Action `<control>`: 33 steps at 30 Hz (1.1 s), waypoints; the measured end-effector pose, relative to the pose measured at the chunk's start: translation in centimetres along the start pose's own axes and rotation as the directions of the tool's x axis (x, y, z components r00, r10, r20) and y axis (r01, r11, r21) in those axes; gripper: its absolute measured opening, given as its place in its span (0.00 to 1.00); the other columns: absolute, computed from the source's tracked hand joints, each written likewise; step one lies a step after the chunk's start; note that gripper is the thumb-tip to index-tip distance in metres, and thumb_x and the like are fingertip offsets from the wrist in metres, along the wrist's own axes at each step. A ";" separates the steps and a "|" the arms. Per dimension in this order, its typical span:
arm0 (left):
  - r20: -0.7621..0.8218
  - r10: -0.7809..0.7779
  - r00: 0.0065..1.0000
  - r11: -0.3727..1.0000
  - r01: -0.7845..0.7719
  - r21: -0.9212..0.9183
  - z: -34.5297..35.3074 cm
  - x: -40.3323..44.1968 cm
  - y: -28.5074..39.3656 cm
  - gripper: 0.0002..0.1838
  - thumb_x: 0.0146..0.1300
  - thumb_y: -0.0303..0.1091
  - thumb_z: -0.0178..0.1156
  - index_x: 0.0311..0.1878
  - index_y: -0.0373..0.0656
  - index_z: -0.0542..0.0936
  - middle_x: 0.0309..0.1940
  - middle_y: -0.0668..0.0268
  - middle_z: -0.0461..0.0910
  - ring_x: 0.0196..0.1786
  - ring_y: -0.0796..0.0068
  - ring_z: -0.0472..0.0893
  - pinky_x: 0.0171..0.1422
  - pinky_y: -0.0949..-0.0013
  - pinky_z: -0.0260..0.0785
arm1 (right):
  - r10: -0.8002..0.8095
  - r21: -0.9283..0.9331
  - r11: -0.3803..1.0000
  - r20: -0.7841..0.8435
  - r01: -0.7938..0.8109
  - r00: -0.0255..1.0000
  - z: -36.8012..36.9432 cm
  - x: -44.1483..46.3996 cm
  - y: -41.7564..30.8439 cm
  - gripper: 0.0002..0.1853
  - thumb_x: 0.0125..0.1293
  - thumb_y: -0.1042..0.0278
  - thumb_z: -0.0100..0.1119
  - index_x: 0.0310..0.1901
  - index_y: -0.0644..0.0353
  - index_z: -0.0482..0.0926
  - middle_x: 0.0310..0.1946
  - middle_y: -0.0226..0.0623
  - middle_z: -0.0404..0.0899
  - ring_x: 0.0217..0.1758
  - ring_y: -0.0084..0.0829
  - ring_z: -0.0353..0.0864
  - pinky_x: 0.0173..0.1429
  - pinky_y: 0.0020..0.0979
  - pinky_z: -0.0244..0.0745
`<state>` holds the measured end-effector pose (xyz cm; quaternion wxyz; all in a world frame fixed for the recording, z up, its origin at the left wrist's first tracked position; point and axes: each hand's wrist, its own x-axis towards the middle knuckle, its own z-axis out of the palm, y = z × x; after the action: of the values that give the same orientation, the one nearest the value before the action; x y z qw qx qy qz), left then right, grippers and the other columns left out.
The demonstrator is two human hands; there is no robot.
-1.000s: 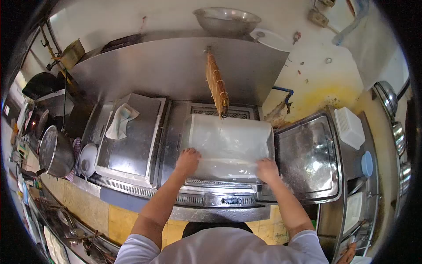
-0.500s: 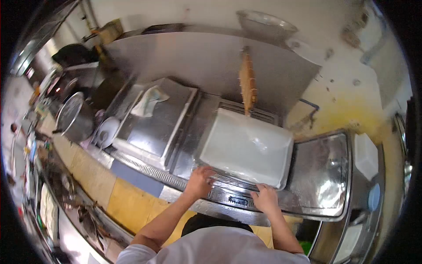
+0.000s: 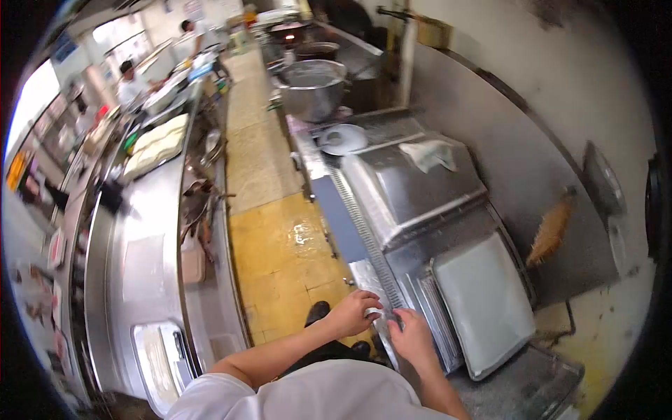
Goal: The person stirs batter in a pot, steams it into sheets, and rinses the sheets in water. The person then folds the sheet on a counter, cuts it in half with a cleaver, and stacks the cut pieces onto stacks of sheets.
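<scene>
My left hand (image 3: 355, 313) is over the front edge of the steel counter (image 3: 381, 276), its fingers curled closed around something small and whitish that I cannot make out. Close beside it is my right hand (image 3: 411, 336), with bent fingers drawn toward the thumb; whatever they hold, if anything, is hidden. To the right of both hands lies a shallow rectangular tray (image 3: 486, 304) with a smooth, pale, shiny surface. Neither hand touches that tray.
Beyond the tray is a steel lid (image 3: 420, 185) with a cloth (image 3: 428, 155) on it. Farther off stand a white plate (image 3: 343, 139) and a large metal pot (image 3: 311, 91). Across the yellow floor (image 3: 273, 241), another counter (image 3: 143, 259) bears trays. People (image 3: 133, 87) work at the back.
The view has swung left, bringing the aisle and opposite counter into sight. My hands have come off the tray's near side and closer together, at the counter's front edge.
</scene>
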<state>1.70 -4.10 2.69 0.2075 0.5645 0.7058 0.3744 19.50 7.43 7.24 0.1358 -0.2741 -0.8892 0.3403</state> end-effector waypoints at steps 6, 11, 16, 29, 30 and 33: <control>-0.230 -0.119 0.966 0.992 0.108 -0.060 -8.2 -5.9 -4.0 0.12 0.64 0.34 0.71 0.49 0.43 0.87 0.56 0.56 0.84 0.60 0.52 0.81 0.65 0.55 0.75 | -0.181 -0.009 0.982 0.185 0.186 0.966 6.5 6.1 -7.5 0.18 0.64 0.64 0.66 0.51 0.67 0.84 0.48 0.53 0.84 0.54 0.54 0.82 0.60 0.48 0.77; -0.383 -0.273 0.883 0.961 0.267 -0.071 -15.5 -11.9 -10.4 0.11 0.63 0.35 0.72 0.45 0.42 0.86 0.55 0.55 0.84 0.59 0.50 0.81 0.64 0.55 0.75 | -0.335 -0.009 0.935 0.310 0.355 0.890 14.5 12.2 -15.4 0.18 0.65 0.63 0.66 0.51 0.66 0.84 0.49 0.52 0.85 0.54 0.53 0.83 0.60 0.47 0.78; -0.461 -0.414 0.785 0.903 0.418 -0.098 -22.1 -18.5 -16.5 0.10 0.60 0.36 0.73 0.37 0.42 0.84 0.56 0.52 0.82 0.61 0.49 0.80 0.66 0.54 0.73 | -0.437 0.006 0.878 0.415 0.478 0.798 22.4 17.1 -24.4 0.15 0.65 0.63 0.67 0.47 0.66 0.85 0.46 0.50 0.85 0.51 0.52 0.84 0.57 0.46 0.79; -0.680 -0.656 0.328 0.685 0.637 -0.354 -30.8 -29.7 -22.9 0.20 0.61 0.39 0.73 0.53 0.42 0.82 0.65 0.50 0.75 0.68 0.46 0.73 0.73 0.54 0.67 | -0.593 0.213 0.713 0.692 0.668 0.413 39.6 25.9 -39.3 0.16 0.64 0.66 0.68 0.51 0.64 0.85 0.50 0.50 0.85 0.54 0.52 0.84 0.59 0.44 0.79; -0.679 -0.674 0.291 0.663 0.645 -0.381 -31.1 -30.1 -23.4 0.20 0.62 0.39 0.73 0.53 0.42 0.82 0.65 0.50 0.75 0.68 0.46 0.73 0.73 0.54 0.67 | -0.610 0.244 0.689 0.703 0.683 0.365 41.0 26.8 -40.1 0.16 0.64 0.66 0.68 0.52 0.63 0.84 0.50 0.50 0.84 0.55 0.52 0.83 0.60 0.44 0.79; -0.678 -0.715 0.174 0.583 0.683 -0.439 -32.6 -31.0 -25.5 0.19 0.62 0.40 0.72 0.53 0.42 0.83 0.64 0.51 0.77 0.68 0.47 0.74 0.72 0.55 0.68 | -0.602 0.283 0.647 0.760 0.708 0.246 45.2 29.5 -42.8 0.17 0.64 0.66 0.69 0.52 0.64 0.85 0.51 0.49 0.84 0.56 0.51 0.83 0.61 0.45 0.78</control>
<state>-29.39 -45.33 -0.09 0.0201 -0.0624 0.8855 0.4599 -40.77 -25.89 4.88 -0.1690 0.3000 -0.8953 0.2828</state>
